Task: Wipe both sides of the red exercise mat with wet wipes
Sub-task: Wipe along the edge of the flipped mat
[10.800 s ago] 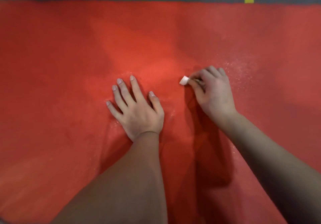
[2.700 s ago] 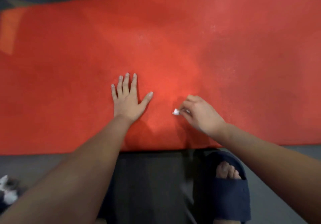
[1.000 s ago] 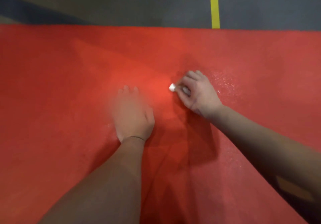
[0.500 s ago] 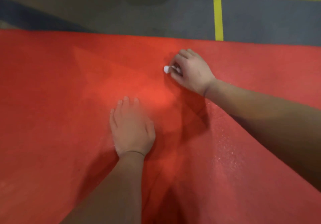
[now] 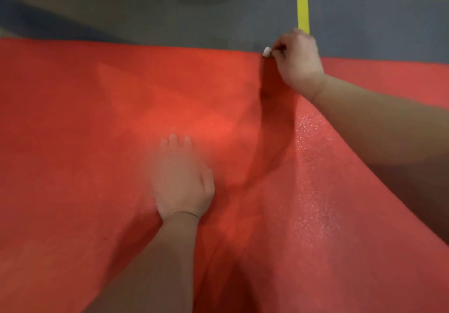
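Observation:
The red exercise mat [image 5: 97, 142] lies flat and fills most of the view. My left hand [image 5: 182, 179] rests palm down on its middle, fingers straight and blurred. My right hand [image 5: 296, 62] is at the mat's far edge, fingers curled round a small white wet wipe [image 5: 266, 51], of which only a tip shows. A damp, glistening streak [image 5: 313, 167] runs down the mat below my right arm.
Grey floor [image 5: 170, 9] lies beyond the mat's far edge. Yellow tape lines [image 5: 302, 4] cross the floor at the upper right, right behind my right hand.
My right hand has slid the wipe away from me, from the mat's middle to its far edge. My left hand stays flat on the mat, shifting slightly.

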Available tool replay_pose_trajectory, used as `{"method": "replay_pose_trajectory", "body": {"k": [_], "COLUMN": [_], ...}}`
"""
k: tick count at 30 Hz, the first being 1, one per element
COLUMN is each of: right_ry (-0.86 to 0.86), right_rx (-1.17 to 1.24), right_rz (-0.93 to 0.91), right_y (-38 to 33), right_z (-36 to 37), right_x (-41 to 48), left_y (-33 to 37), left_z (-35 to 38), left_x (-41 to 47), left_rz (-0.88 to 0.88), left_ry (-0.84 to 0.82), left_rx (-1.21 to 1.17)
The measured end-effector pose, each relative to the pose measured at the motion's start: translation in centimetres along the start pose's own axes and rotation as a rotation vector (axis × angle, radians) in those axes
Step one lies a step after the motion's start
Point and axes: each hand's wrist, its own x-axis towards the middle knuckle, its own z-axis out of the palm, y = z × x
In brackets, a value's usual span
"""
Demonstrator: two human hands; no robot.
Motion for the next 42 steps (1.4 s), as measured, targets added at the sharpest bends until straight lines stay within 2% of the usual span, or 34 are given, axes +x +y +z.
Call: {"method": "replay_pose_trajectory", "body": {"k": [5,9,10,13,15,19,22,24,26,28,30,32,34,35,37,39,42], "right_ry": [-0.056,0.056,0.048,-0.074,-0.125,-0.170,-0.282,-0.328,-0.226,-0.107,-0.107,-0.167,-0.199,-0.188,-0.094,-0.067,-0.127], "right_rx": [0.068,0.050,0.070,0.095,-0.022,-0.150,-0.059,-0.080,-0.175,-0.200,-0.120,-0.010,0.037,0.024,-0.030,-0.035,0.046], "right_rz": [-0.219,-0.033,-0.062,-0.300,-0.401,-0.248,-0.384,-0.438,-0.407,-0.203,-0.111,-0.171,-0.247,-0.228,-0.064,-0.005,-0.274], "right_y": [-0.5,0.6,0.0,-1.1,-1.0,-0.5,-1.5,-1.7,-0.7,-0.5,-1.7,-3.6,-4.4,-4.1,-3.0,-2.1,-2.8], "right_z": [1.0,0.3,0.3,0.6,-0.1,-1.3,-1.4,-1.5,-1.3,-1.0,-0.4,0.1,0.0,-0.2,-0.8,-1.1,-0.4], "right_x": [-4.3,-3.2,-4.2,-10.1,-13.2,-11.8,-13.7,-16.7,-18.0,-17.8,-18.9,-21.8,-24.5,-25.0,-24.5,-24.8,-27.5], "left_y": [0.1,0.0,0.0,0.0,0.0,0.0,0.0,-0.2,-0.2,-0.3,-0.6,-0.6,-0.5,-0.6,-1.1,-1.2,-0.3], "left_z": [0.0,-0.1,-0.2,-0.1,0.0,-0.2,-0.4,-0.4,-0.3,-0.3,-0.5,-1.1,-1.9,-2.7,-4.5,-6.3,-7.8], "left_x": [0.1,0.1,0.0,0.1,0.1,0.1,0.2,0.1,0.2,-0.1,-0.1,0.4,1.8,2.4,2.9,2.2,-0.2], "left_rz": [-0.005,-0.004,-0.004,-0.005,-0.004,-0.011,-0.010,-0.003,0.003,0.009,0.025,0.035,0.003,0.007,0.055,0.125,0.214], "left_ry": [-0.011,-0.017,-0.014,-0.005,-0.001,-0.026,-0.043,-0.035,-0.022,-0.038,-0.107,-0.250,-0.487,-0.631,-0.824,-0.845,-0.780], "left_rx": [0.006,0.012,0.016,0.011,0.002,-0.018,-0.045,-0.050,-0.058,-0.034,-0.028,-0.046,-0.046,-0.009,0.086,0.126,0.150]}}
